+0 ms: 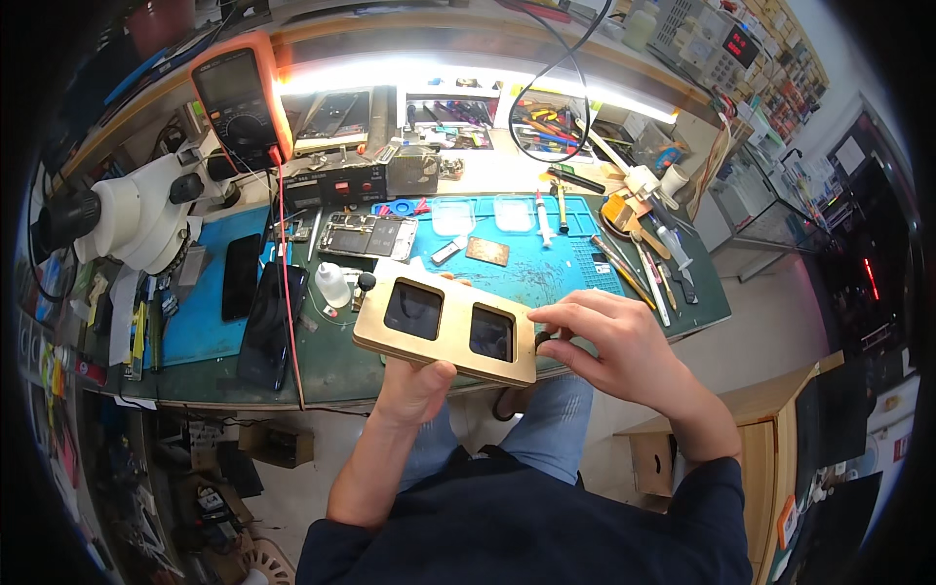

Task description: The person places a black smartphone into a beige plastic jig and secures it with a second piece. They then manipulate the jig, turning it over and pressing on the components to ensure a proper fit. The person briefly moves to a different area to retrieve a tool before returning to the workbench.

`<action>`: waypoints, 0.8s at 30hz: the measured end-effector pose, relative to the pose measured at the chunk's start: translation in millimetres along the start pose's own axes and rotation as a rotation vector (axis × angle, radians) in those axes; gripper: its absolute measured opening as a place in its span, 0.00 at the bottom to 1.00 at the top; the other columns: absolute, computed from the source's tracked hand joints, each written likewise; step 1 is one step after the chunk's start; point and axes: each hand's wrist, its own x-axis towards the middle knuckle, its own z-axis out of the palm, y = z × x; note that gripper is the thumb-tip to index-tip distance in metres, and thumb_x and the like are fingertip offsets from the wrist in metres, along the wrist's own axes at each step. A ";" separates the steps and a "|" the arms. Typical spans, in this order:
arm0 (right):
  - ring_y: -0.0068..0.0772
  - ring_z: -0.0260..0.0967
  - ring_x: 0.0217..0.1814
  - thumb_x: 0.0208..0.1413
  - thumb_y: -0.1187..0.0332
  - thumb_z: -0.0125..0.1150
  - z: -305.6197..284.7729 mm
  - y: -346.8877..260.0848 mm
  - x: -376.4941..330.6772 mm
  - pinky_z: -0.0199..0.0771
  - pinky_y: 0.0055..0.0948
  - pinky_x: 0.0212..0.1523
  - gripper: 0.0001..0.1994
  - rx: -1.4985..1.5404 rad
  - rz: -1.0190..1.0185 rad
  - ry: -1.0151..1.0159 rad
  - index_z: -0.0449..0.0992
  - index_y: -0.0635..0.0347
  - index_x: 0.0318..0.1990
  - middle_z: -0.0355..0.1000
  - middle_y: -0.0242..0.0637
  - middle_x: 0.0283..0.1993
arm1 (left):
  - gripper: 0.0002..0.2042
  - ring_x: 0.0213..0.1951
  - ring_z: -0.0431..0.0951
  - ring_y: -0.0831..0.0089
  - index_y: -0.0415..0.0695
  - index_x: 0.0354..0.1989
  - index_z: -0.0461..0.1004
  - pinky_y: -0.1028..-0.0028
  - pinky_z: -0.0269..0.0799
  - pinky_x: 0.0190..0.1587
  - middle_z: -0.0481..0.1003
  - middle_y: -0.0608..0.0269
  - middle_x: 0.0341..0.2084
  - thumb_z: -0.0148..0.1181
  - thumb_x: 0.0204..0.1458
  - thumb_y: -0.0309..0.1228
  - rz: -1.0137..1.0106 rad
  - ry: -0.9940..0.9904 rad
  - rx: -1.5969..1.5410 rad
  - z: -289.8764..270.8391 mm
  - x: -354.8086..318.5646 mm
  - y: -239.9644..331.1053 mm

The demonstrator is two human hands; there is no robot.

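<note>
A gold-coloured flat metal clamping fixture [454, 329] with two dark rectangular windows is held tilted above the front edge of the bench. My left hand [417, 390] supports it from below, the thumb along its near edge; most of the fingers are hidden beneath. At the fixture's right end sits a small black knob [542, 340], with the fingers of my right hand [614, 343] closed around it. Another black knob [367, 281] sticks out at the left end. Behind the fixture, an opened phone [369, 236] with its insides exposed lies beside a white dropper bottle [332, 285].
A blue work mat [546, 283] carries clear plastic boxes, a syringe [543, 219] and a brown metal plate [487, 251]. Two dark phones lie at the left, near a white microscope [136, 219]. An orange multimeter [242, 97] with a red lead stands behind. Brushes and tweezers lie at the right.
</note>
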 end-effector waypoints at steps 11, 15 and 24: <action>0.36 0.76 0.34 0.52 0.63 0.69 0.4 -2.0 0.2 0.75 0.34 0.33 0.22 -0.055 0.050 0.018 0.74 0.55 0.54 0.76 0.36 0.41 | 0.47 0.63 0.65 0.63 0.45 0.68 0.51 0.60 0.66 0.64 0.63 0.58 0.61 0.77 0.42 0.38 0.012 -0.005 -0.042 0.1 0.2 0.2; 0.33 0.76 0.31 0.52 0.64 0.69 3.8 -4.3 0.2 0.75 0.32 0.31 0.22 0.032 0.004 0.079 0.74 0.54 0.55 0.76 0.34 0.39 | 0.47 0.64 0.65 0.63 0.45 0.68 0.51 0.60 0.66 0.64 0.62 0.58 0.61 0.77 0.42 0.38 0.012 -0.008 -0.037 -0.4 0.2 -0.4; 0.31 0.76 0.29 0.53 0.63 0.68 3.8 -3.9 -0.5 0.75 0.31 0.30 0.21 0.027 0.024 0.071 0.74 0.54 0.54 0.77 0.34 0.40 | 0.47 0.64 0.64 0.64 0.45 0.68 0.52 0.60 0.64 0.65 0.62 0.58 0.61 0.78 0.41 0.38 0.014 0.007 -0.041 -0.2 0.8 -1.9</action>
